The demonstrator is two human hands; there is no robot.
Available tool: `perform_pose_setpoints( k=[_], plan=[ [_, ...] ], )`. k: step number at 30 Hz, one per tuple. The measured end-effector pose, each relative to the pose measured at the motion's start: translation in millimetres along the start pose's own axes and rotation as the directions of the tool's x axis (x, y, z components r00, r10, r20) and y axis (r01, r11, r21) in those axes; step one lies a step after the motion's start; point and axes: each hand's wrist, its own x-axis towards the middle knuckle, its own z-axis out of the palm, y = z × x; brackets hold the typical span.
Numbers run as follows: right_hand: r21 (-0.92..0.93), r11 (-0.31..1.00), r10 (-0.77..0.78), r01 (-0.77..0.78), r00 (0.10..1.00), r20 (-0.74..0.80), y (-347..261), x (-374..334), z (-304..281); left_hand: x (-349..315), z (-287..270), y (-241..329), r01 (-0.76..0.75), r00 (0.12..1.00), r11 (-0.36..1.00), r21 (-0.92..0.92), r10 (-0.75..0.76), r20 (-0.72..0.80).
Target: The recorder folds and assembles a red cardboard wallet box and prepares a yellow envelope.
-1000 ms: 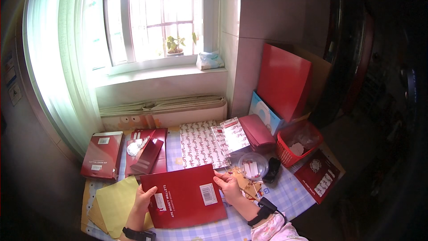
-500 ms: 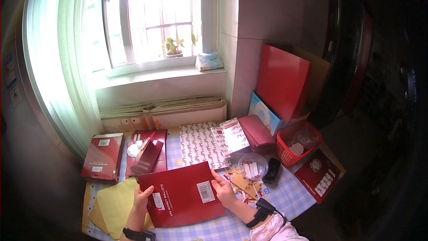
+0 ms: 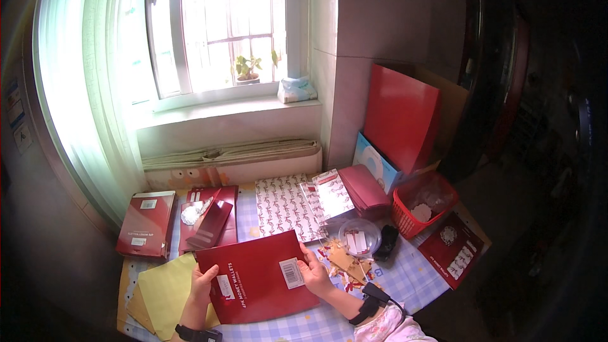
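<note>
A flat dark red card folder or pack (image 3: 259, 288) with a white barcode label and a small white sticker is held up, slightly tilted, over the near part of the table. My left hand (image 3: 202, 280) grips its left edge, thumb on the front face. On the right edge, my right hand (image 3: 316, 277) is closed with its thumb beside the barcode label. The fingers behind the folder are hidden. Partly under my left forearm lies a yellow paper sheet (image 3: 161, 291). Scraps of gold and red card (image 3: 347, 266) lie just beyond my right hand.
A stack of red packs (image 3: 145, 223) and red card pieces (image 3: 214, 223) sit at the left. White patterned sheets (image 3: 282, 206), dark red folded cards (image 3: 364, 190), a clear round tub (image 3: 370, 231), a black object (image 3: 387, 242) and a red basket (image 3: 405, 215) stand beyond and right.
My right thumb has shifted slightly inward and down, close to the barcode label. The folder and my left hand are nearly where they were.
</note>
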Motion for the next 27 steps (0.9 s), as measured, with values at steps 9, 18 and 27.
perform_pose_setpoints(
  k=[9,18,27],
  plan=[
    [-0.133,0.986,-0.092,0.099,0.994,0.053,-8,-2,-1,6,3,13,-0.19,0.972,0.981,-0.035,0.183,-0.146],
    [0.345,0.911,0.193,-0.224,0.974,0.12,6,10,-17,5,-2,13,-0.178,0.983,0.98,-0.091,0.172,-0.071],
    [0.418,0.813,0.287,-0.405,0.903,0.319,-7,13,-28,4,2,12,-0.159,0.987,0.983,-0.093,0.158,-0.025]
  ],
)
